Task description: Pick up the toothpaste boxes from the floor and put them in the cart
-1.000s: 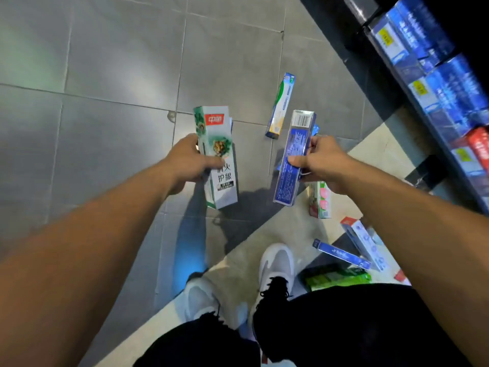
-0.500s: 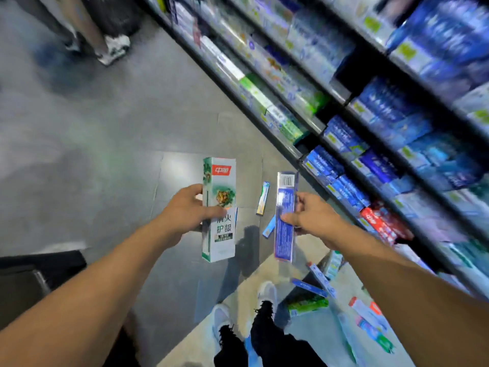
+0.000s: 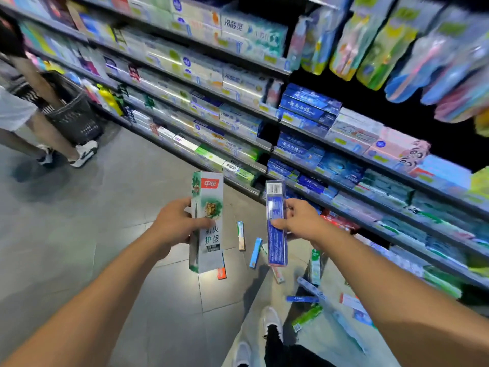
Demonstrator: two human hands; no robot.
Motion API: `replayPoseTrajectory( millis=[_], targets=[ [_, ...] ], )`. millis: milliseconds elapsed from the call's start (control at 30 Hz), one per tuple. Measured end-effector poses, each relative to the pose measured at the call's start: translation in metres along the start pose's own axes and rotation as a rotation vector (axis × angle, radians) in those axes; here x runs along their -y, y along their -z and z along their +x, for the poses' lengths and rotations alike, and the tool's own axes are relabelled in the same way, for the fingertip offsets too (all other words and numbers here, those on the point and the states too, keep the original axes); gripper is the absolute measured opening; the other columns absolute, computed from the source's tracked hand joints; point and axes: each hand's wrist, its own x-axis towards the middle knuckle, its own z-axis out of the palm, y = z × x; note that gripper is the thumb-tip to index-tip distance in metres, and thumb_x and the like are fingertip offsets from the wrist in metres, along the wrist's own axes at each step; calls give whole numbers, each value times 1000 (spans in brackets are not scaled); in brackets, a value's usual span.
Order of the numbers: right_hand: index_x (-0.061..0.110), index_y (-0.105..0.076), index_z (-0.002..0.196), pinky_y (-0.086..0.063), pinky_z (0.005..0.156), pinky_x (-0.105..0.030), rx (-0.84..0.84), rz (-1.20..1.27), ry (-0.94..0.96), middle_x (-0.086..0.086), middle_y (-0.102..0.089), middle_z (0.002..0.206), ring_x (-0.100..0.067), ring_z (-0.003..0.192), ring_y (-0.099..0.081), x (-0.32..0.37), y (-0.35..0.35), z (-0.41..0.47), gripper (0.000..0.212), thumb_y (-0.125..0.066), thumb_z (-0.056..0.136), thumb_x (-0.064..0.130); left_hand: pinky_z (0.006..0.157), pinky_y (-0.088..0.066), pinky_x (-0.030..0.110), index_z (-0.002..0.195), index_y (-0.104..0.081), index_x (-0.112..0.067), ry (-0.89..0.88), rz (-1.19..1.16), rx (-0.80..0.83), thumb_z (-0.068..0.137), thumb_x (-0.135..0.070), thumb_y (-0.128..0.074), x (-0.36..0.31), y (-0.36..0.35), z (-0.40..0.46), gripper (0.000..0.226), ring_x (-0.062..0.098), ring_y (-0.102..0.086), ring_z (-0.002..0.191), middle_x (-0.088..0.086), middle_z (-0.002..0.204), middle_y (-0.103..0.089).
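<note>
The left hand (image 3: 176, 225) grips a green-and-white toothpaste box (image 3: 207, 223) upright; the right hand (image 3: 300, 221) holds a blue box (image 3: 276, 223); several more boxes, perhaps ten, lie on the floor (image 3: 92, 234)

Shop aisle, stocked shelves (image 3: 238, 123) of toothpaste, price labels, shopper's basket (image 3: 75, 116)

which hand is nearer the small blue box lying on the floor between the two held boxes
Right. The right hand sits just up and right of the small blue box; the left hand is farther off to its left, beyond the white-and-green carton it holds.
</note>
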Motion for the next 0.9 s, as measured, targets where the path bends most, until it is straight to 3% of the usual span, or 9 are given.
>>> replayPoseTrajectory(
  millis=[133, 200, 300, 533, 700, 767, 900],
  targets=[
    [11, -58, 114, -60, 76, -43, -95, 30, -59, 3, -62, 78, -17, 78, -67, -28, 24, -44, 28, -69, 90, 5, 66, -62, 41, 109, -64, -14, -31, 93, 124, 79, -9, -81, -20, -26, -4, 35, 23, -76, 77, 8, 90, -78],
    [10, -59, 114, -58, 67, -37, -151, 47, -68, 4, -61, 73, -14, 72, -64, -40, 41, -66, 27, -69, 90, 5, 68, -62, 41, 106, -65, -15, -69, 130, 184, 79, -9, -81, -31, -47, -9, 33, 24, -76, 79, 8, 92, -77],
    [10, -59, 112, -54, 60, -29, -238, 116, -89, 1, -68, 79, -13, 70, -65, -61, 70, -93, 24, -68, 90, 4, 69, -63, 44, 103, -67, -15, -123, 184, 271, 80, -7, -80, -52, -85, -15, 28, 26, -76, 78, 9, 92, -77],
    [16, -60, 103, -54, 57, -25, -441, 368, -116, 0, -69, 82, -11, 71, -68, -144, 150, -174, 19, -69, 90, 4, 73, -62, 53, 102, -66, -20, -234, 366, 424, 79, -18, -82, -107, -219, -32, 27, 23, -75, 81, 4, 92, -77],
    [15, -63, 98, -59, 83, -48, -625, 482, -194, -6, -71, 88, -20, 79, -68, -250, 223, -268, 15, -71, 89, 6, 68, -62, 42, 108, -66, -27, -329, 476, 582, 82, -25, -81, -138, -361, -71, 31, 22, -74, 84, 1, 99, -75],
    [7, -66, 104, -56, 89, -55, -698, 530, -226, -11, -72, 94, -23, 84, -68, -293, 251, -314, 17, -71, 88, 6, 64, -59, 42, 109, -66, -27, -389, 516, 640, 82, -29, -81, -146, -422, -97, 32, 23, -72, 89, 0, 104, -74],
    [8, -66, 108, -60, 83, -46, -850, 593, -282, -6, -70, 86, -20, 76, -69, -373, 296, -399, 22, -72, 87, 8, 74, -59, 51, 109, -66, -26, -471, 613, 753, 82, -34, -81, -154, -538, -155, 32, 23, -71, 93, -1, 105, -71]
  ],
)
